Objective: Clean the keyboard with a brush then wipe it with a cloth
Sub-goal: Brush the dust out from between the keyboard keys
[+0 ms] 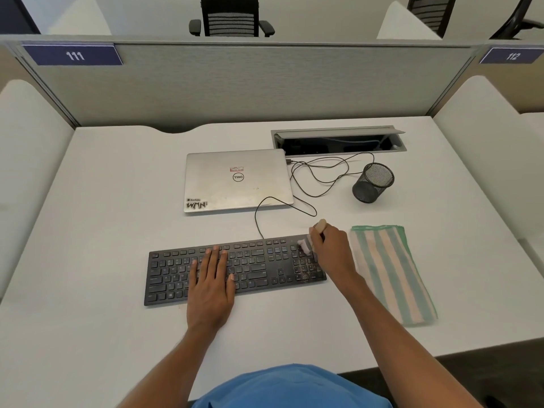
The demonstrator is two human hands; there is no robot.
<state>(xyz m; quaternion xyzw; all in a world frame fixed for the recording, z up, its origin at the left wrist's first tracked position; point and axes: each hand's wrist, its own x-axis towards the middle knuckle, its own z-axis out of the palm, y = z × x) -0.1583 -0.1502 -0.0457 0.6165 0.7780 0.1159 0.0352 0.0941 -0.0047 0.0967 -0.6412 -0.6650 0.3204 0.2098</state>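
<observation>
Black keyboard (259, 266) lies under the left hand (210, 287), which rests flat on it with straight fingers. The right hand (332, 248) grips a brush (304, 246), its bristles on the far-right keys. The striped cloth (391, 272) lies just right of that hand.

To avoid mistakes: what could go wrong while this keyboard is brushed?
Dust that the small pale-handled brush sweeps off the black keyboard at its right end may land on the folded green-and-peach striped cloth beside it. The right hand could also snag the thin black cable looped just behind.
</observation>
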